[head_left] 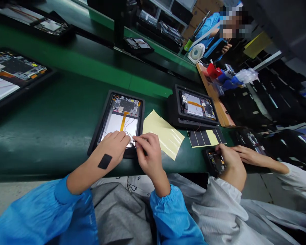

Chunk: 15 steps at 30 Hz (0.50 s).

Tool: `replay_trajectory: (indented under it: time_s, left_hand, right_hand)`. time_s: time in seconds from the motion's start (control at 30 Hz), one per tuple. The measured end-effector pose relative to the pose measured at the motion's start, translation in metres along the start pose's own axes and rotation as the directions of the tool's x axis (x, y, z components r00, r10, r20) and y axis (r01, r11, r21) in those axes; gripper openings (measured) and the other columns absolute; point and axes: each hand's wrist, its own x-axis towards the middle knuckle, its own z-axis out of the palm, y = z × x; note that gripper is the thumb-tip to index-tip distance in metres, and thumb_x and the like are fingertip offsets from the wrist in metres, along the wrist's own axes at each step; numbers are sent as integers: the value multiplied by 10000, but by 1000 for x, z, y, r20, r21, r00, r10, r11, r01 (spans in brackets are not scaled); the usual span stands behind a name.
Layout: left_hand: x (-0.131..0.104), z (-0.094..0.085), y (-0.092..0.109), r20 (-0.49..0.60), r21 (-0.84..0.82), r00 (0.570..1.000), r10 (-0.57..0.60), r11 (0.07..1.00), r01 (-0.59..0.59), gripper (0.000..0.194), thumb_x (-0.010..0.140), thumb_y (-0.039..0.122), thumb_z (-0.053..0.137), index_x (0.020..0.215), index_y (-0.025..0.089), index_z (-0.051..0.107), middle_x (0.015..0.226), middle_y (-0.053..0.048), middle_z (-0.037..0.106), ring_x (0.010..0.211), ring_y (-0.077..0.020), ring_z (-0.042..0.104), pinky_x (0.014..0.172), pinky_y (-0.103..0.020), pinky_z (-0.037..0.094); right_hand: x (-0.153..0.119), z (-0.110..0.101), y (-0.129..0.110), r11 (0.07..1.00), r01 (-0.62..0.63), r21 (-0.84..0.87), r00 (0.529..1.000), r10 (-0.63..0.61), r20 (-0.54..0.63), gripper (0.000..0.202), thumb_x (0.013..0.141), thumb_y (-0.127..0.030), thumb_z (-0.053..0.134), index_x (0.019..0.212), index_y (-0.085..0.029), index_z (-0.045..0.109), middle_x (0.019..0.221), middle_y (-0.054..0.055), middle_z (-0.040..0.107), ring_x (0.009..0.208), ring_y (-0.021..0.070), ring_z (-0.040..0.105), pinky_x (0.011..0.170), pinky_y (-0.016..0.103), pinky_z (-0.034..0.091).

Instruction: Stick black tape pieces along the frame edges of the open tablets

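Note:
In front of me an opened tablet point(132, 124) lies in a black foam tray point(105, 112), with its circuit board point(126, 104), white battery area, orange flat cable point(123, 121) and thin wires showing. Over the tablet's near end, my left hand point(113, 144) is closed with its fingertips tucked down out of sight. A black square pad point(105, 161) sticks to the back of that wrist. Thumb and forefinger of my right hand point(150, 149) pinch together at the tablet's near right corner, by the wire ends. What either hand grips is too small or hidden to name.
Yellow backing paper point(165, 134) lies right of the tray. Beyond it are stacked trays holding another opened tablet point(193, 103) and a sheet of black pads point(200, 139). A co-worker's hands point(232, 163) work at the right. More opened tablets point(17, 69) sit at left.

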Motion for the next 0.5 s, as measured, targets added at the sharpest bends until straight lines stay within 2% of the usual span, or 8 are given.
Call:
replay_trajectory:
  time_s: [0.13,0.23,0.37,0.5]
  left_hand:
    - [2,7,-13,-33,-184,992,-122,976,114,215,1082,224,480,910,180,602,875,-67,640,823,-254,588,746,-369,430]
    - [-2,7,-19,-80,-203,985,-154,970,135,249,1094,267,504,879,187,599,848,-48,637,809,-250,571,730,-368,406]
    - [-8,4,-18,-100,-136,990,-96,987,82,261,1106,207,502,888,173,642,869,-51,661,847,-255,560,764,-383,399]
    - [-8,2,-14,-87,-157,996,-10,988,-4,253,1115,176,482,953,143,674,883,-60,656,847,-245,551,776,-375,414]
  right_hand:
    - [11,8,14,994,102,-26,982,-97,160,291,1073,-151,570,1262,-210,783,1078,115,716,1064,269,603,925,415,557]
    - [15,9,22,990,135,-35,953,-120,276,289,1089,-171,547,1246,-216,786,1102,116,710,1067,268,593,917,409,551]
    - [19,5,24,982,167,-92,924,-123,362,298,1096,-192,523,1251,-227,776,1121,123,692,1042,273,586,885,410,534]
    - [22,2,23,974,197,-111,922,-146,357,277,1076,-183,537,1228,-182,768,1113,133,686,1011,274,587,845,403,522]
